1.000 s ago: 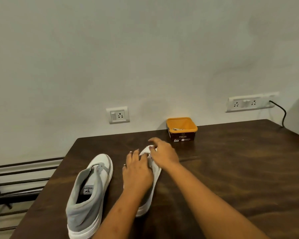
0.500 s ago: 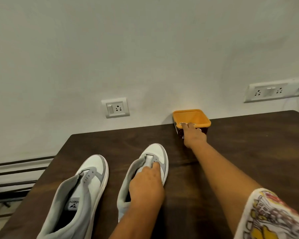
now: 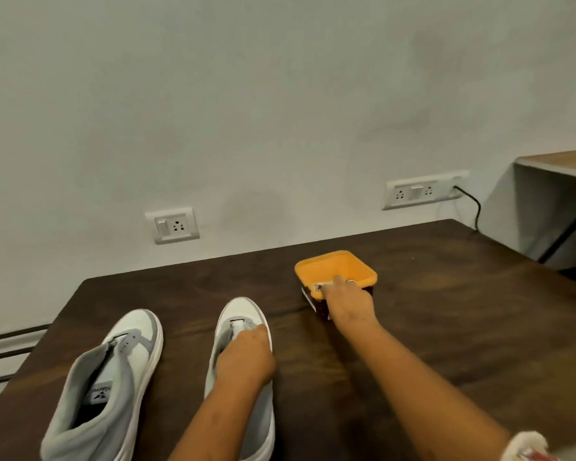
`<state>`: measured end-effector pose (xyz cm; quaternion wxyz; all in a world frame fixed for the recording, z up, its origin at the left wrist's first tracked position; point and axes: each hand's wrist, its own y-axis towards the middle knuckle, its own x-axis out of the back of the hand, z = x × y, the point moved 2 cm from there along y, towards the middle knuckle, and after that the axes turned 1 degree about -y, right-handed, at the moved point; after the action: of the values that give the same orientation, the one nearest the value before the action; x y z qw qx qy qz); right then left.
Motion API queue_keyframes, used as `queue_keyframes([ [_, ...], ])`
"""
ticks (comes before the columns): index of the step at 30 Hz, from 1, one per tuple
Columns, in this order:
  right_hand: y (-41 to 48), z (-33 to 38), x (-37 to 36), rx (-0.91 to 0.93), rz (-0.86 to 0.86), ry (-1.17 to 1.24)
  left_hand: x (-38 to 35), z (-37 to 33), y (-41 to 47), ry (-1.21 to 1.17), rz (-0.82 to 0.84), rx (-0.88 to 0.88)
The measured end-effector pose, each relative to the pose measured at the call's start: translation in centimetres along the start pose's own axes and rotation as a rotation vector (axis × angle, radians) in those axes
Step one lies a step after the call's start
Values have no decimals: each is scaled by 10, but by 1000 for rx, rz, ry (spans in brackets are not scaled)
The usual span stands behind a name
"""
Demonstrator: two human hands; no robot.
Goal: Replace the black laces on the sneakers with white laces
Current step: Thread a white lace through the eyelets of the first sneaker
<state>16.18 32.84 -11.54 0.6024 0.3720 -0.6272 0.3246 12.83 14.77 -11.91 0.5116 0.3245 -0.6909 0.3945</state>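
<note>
You face a pale wall (image 3: 246, 94). A dark brown table (image 3: 463, 311) stands against it. The wall has a small socket (image 3: 172, 225) and a long socket (image 3: 416, 193) with a black cord (image 3: 473, 205).

The tub (image 3: 346, 264) stands on the tabletop (image 3: 446, 327). My right hand (image 3: 348, 302) is at the tub's near rim, fingers (image 3: 338, 281) over it. Left of the tub and nearer me lies the first sneaker (image 3: 243, 307), my left hand (image 3: 245, 356) on top; the second sneaker (image 3: 127, 354) lies further left. Behind the tub, on the wall, one socket (image 3: 173, 225) sits to its left, another socket (image 3: 416, 192) to its right.
</note>
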Motion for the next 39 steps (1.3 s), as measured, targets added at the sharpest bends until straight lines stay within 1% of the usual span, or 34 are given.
queue_keyframes([
  [3, -35, 1, 11, -5, 97, -22, 3, -13, -24, 47, -44, 8],
  [5, -56, 4, 16, -29, 157, -13, 7, -22, -40, 69, -123, 5],
  [7, -67, 6, 22, -51, 204, 21, 10, -23, -57, 35, -213, 10],
  [10, -71, -3, 35, -79, 272, 219, 8, -16, -79, -85, -341, -26],
  [11, -69, -10, 41, -103, 262, 299, 8, -15, -83, -103, -387, -55],
  [13, -64, -24, 53, -179, 177, 420, 9, -14, -91, -91, -455, -127],
  [15, -57, -33, 53, -233, 97, 498, 7, -16, -92, -86, -450, -201],
  [17, -49, -36, 45, -220, 113, 520, 6, -19, -89, -126, -405, -245],
  [22, -26, -32, 18, -47, 280, 475, 13, -32, -65, -120, -399, -319],
  [25, -6, -21, 5, 59, 398, 411, 14, -36, -48, -111, -367, -344],
  [27, 4, -11, -7, 92, 478, 333, 13, -32, -39, -84, -341, -357],
  [29, 11, -3, -18, 86, 537, 255, 14, -24, -32, -75, -342, -357],
  [35, 15, -1, -12, 37, 431, 300, 19, 3, -19, -257, -393, -281],
  [37, 13, -7, 0, 4, 371, 405, 20, 6, -20, -324, -418, -272],
  [39, 9, -12, 20, -8, 273, 561, 19, 6, -20, -368, -441, -292],
])
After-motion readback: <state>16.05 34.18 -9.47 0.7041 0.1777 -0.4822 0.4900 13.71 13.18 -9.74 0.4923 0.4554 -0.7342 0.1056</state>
